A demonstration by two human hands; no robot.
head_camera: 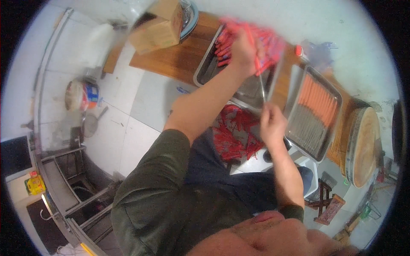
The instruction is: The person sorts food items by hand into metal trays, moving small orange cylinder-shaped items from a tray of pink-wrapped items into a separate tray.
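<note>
My left hand, blurred by motion, is closed around a red sausage-like stick over a heap of red wrapped sausages in a metal tray. From the stick's lower end a thin skewer runs down to my right hand, whose fingers pinch it. To the right, a second metal tray holds a row of orange sausages on thin skewers lying side by side. Below the first tray lies a tangle of red strips, perhaps wrappers, near my knees.
A cardboard box and a blue-rimmed basin stand at the wooden table's back left. A round wooden board is at the right end. On the floor are a bucket and a small wooden stool.
</note>
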